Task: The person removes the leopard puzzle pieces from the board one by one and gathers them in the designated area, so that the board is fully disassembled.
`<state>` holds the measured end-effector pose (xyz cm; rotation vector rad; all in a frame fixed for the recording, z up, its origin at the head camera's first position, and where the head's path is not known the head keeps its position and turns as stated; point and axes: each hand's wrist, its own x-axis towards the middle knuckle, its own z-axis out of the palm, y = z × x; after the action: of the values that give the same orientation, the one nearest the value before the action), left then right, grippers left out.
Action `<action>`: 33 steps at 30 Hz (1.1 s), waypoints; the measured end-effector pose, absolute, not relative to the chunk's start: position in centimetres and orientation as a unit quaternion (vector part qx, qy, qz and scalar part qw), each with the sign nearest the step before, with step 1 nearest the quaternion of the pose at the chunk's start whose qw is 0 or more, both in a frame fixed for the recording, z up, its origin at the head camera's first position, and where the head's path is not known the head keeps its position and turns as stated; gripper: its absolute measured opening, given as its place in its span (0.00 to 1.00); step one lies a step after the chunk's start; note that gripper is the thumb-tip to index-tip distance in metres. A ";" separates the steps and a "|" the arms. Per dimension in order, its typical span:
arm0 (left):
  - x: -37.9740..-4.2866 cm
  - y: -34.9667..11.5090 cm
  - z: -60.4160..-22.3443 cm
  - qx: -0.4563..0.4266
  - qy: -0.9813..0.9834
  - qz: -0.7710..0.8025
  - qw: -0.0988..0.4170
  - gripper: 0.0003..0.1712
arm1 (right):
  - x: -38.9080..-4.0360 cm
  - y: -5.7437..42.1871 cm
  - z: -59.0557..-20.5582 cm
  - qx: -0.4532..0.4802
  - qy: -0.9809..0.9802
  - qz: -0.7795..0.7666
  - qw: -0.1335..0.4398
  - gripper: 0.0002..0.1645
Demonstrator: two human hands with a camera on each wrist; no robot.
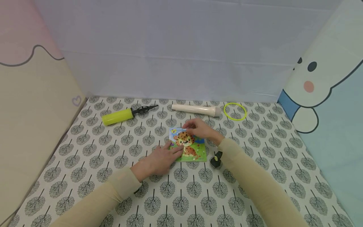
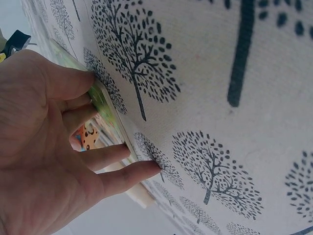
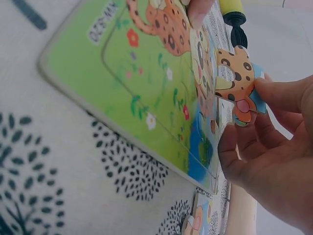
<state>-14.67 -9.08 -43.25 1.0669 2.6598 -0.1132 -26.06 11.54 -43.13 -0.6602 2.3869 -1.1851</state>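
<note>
A square puzzle board (image 1: 202,154) with a cartoon leopard on a green and blue scene lies flat on the cloth. My left hand (image 1: 163,159) rests on its left side, fingers spread; the left wrist view shows the thumb and fingers of this hand (image 2: 58,127) along the board's edge (image 2: 115,110). At the board's upper right, my right hand (image 1: 199,128) pinches a spotted puzzle piece (image 3: 237,73) with a pink ear between thumb and fingers. In the right wrist view this piece is raised, clear of the board (image 3: 146,98). Another puzzle piece (image 3: 198,220) lies beside the board's far right corner.
Behind the board lie a yellow pump (image 1: 117,116) with a black nozzle, a white stick-shaped object (image 1: 195,109) with a rounded end, and a yellow-green ring (image 1: 235,119). A small black object (image 1: 216,160) with a yellow patch lies by my right forearm. Fabric walls border the table.
</note>
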 end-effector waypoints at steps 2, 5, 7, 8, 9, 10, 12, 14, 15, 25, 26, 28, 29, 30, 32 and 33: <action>-14.7 -9.1 -43.3 0.370 0.919 -0.038 0.134 0.47 | -26.0 11.6 -43.0 -0.231 0.852 -0.427 0.196 0.14; -14.7 -9.1 -43.3 0.371 0.919 -0.034 0.130 0.47 | -26.0 12.1 -42.9 -0.232 0.852 -0.431 0.186 0.13; -14.7 -9.0 -43.4 0.371 0.919 -0.033 0.131 0.47 | -26.1 12.6 -42.9 -0.237 0.850 -0.437 0.175 0.14; -14.7 -9.0 -43.4 0.371 0.919 -0.031 0.132 0.48 | -26.1 12.9 -42.9 -0.242 0.850 -0.436 0.167 0.14; -14.7 -9.0 -43.5 0.371 0.918 -0.030 0.133 0.48 | -26.1 13.2 -42.8 -0.243 0.851 -0.436 0.161 0.13; -14.7 -9.0 -43.5 0.372 0.918 -0.029 0.135 0.48 | -26.0 13.6 -42.8 -0.240 0.852 -0.438 0.157 0.13; -14.7 -8.9 -43.5 0.372 0.917 -0.027 0.140 0.48 | -26.0 14.5 -42.6 -0.231 0.852 -0.445 0.151 0.13; -14.8 -8.9 -43.5 0.373 0.917 -0.021 0.140 0.46 | -25.9 15.4 -42.6 -0.217 0.851 -0.455 0.150 0.11; -14.8 -8.8 -43.4 0.372 0.917 -0.020 0.141 0.45 | -25.9 15.8 -42.6 -0.207 0.848 -0.463 0.152 0.11; -14.8 -8.8 -43.2 0.369 0.918 -0.015 0.141 0.45 | -26.3 20.3 -43.3 -0.173 0.845 -0.486 0.142 0.16; -14.8 -8.8 -43.3 0.370 0.918 -0.015 0.140 0.45 | -26.2 20.8 -43.3 -0.165 0.847 -0.485 0.141 0.16; -14.8 -8.8 -43.3 0.370 0.918 -0.013 0.141 0.45 | -26.1 21.9 -43.3 -0.157 0.848 -0.486 0.143 0.15; -14.8 -8.8 -43.3 0.371 0.918 -0.011 0.140 0.44 | -26.1 22.3 -43.3 -0.151 0.849 -0.486 0.147 0.15; -14.8 -8.8 -43.3 0.371 0.918 -0.012 0.141 0.44 | -26.1 22.8 -43.4 -0.145 0.849 -0.486 0.150 0.15; -14.8 -8.8 -43.3 0.372 0.918 -0.011 0.141 0.44 | -26.2 23.7 -43.5 -0.134 0.849 -0.486 0.157 0.15; -14.9 -8.8 -43.3 0.372 0.917 -0.011 0.140 0.44 | -26.3 24.2 -43.6 -0.129 0.850 -0.486 0.159 0.15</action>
<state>-14.85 -8.79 -43.33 1.0757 2.6508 -0.0315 -26.26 24.20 -43.62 -0.3694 2.4296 -1.3886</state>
